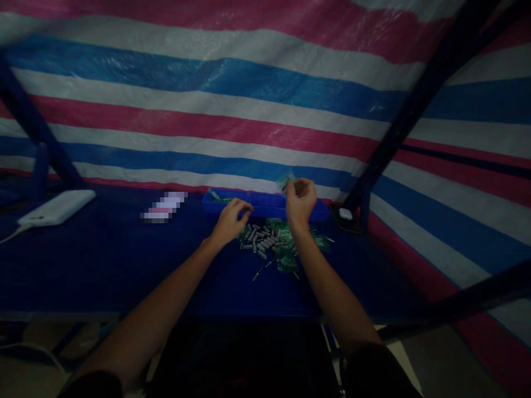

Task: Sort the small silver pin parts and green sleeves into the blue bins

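Note:
My right hand (302, 203) is raised over the right part of a blue divided tray (265, 210). Its fingers are closed on a small greenish plastic bag (285, 179), blurred by motion. Left of it, my left hand (231, 221) hovers at the tray's front edge, thumb and fingertips pinched together; whatever they hold is too small to make out. Below both hands, a pile of small grey metal cylinders (262, 243) lies on the table, mixed with greenish plastic bags (286, 258) and several thin metal pins (259, 273). A greenish bag (219, 197) lies in the tray's left compartment.
On the blue table (124, 265), a white power bank (58, 208) with a cable lies far left, and a pixelated phone-like object (165, 207) nearer the tray. A small white case (345, 214) sits on a dark flat object at right. Blue posts and striped sheeting surround the table.

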`<state>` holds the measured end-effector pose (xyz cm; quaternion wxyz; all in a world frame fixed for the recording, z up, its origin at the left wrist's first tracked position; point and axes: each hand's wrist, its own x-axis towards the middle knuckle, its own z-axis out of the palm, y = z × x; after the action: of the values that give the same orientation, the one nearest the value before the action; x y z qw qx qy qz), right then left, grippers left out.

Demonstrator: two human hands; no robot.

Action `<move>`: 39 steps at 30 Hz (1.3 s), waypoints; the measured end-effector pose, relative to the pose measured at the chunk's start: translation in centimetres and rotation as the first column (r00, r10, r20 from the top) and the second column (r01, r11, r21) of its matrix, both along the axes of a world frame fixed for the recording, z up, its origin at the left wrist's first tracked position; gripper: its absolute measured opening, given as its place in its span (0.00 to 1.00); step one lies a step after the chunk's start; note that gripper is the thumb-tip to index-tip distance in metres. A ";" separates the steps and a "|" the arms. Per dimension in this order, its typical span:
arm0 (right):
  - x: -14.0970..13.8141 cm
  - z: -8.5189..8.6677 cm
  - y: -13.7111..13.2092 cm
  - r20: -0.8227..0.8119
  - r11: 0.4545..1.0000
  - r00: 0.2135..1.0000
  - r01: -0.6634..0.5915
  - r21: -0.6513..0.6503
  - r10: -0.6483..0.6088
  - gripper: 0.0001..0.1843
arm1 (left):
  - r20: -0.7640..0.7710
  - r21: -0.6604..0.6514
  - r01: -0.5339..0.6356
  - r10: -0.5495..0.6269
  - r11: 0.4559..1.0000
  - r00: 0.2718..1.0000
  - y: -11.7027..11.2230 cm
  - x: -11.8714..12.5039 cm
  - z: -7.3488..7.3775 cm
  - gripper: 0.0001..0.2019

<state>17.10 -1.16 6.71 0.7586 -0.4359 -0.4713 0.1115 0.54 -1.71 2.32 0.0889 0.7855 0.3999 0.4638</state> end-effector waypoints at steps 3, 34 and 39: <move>-0.9 1.9 1.3 0.156 0.985 0.980 0.101 0.136 -0.122 0.11 | 0.070 0.033 -0.102 0.100 0.994 0.993 0.4 -0.7 0.3 0.07; 4.9 -6.2 -1.6 0.851 0.876 0.462 0.267 -0.401 0.249 0.16 | -0.426 0.070 -0.107 0.127 0.992 0.896 3.6 -2.7 0.6 0.18; 5.1 -6.2 -1.5 0.831 0.838 0.364 0.195 -0.510 0.421 0.19 | -0.310 0.076 -0.066 0.086 0.995 0.947 0.8 -0.9 -1.4 0.13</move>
<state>22.18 -2.61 0.48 0.1989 -0.5766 -0.7919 0.0280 -0.41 -0.87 0.91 -0.0188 0.8356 0.4237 0.3490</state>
